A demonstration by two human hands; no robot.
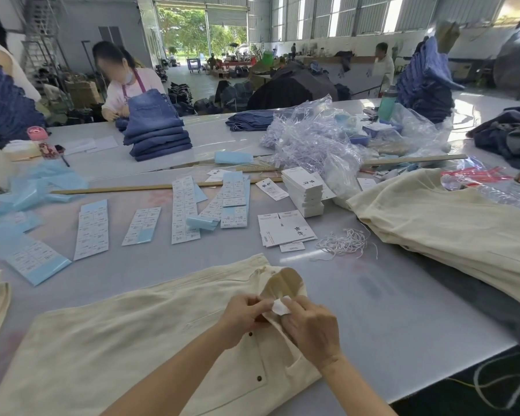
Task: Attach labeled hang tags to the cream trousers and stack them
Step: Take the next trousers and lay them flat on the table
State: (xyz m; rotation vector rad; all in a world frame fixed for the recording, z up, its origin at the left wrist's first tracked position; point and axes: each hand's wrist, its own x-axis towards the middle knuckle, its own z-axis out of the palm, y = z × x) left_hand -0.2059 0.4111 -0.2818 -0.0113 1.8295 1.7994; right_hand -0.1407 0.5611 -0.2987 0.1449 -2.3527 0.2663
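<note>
While trousers [126, 340] overhang the edge, hands pinch fabric.

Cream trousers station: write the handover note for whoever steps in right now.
Left hand: fingers pinch the waistband of the cream trousers lying in front.
Right hand: fingers pinch a small white label at that waistband.
Supplies: hang tags stacked mid-table, loose white strings beside them, sticker sheets to the left.
Done: a pile of cream trousers lies on the right; whether those are tagged cannot be told.
Left: no hang tag visible on this pair; tag it, then stack it.
</note>
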